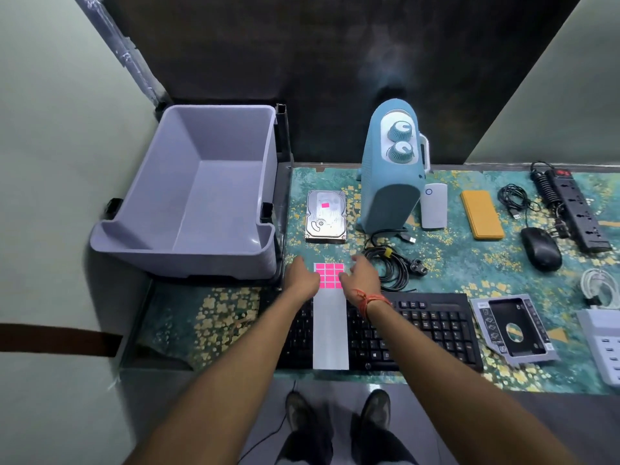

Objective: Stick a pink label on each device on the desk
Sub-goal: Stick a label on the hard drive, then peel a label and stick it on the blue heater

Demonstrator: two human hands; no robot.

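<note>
Both hands at the far end of the label sheet point(330, 317), one on each side of the block of pink labels point(329, 275). Left hand point(301, 276) lies knuckles up at the sheet's left edge, fingers loosely curled, touching the sheet; cannot tell whether it pinches anything. Right hand point(362, 276) over the right edge of the pink block, fingers bent down onto the labels, thumb spread; nothing seen lifted, grip not clear. Orange thread band on the right wrist.

Sheet is a long grey backing strip laid across the black keyboard point(419, 327), pink labels remaining only at its far end, which rests on the patterned green desk mat point(469, 273).

Hard drive point(326, 217) lies flat beyond the hands, one pink label point(324, 205) stuck on its top. Just right of it stands a blue heater point(392, 169) with two knobs, its black cable point(392, 266) coiled near the right hand. Further right along the back row: white power bank point(434, 206), orange power bank point(482, 214), small coil of black cable, black power strip point(578, 213). Black mouse point(540, 249) in front of these. Drive caddy in clear packaging point(513, 330) right of the keyboard; white device partly cut off at the right edge. No pink visible on any of these.

Grey plastic bin point(188, 196) sits left of the desk, open.
</note>
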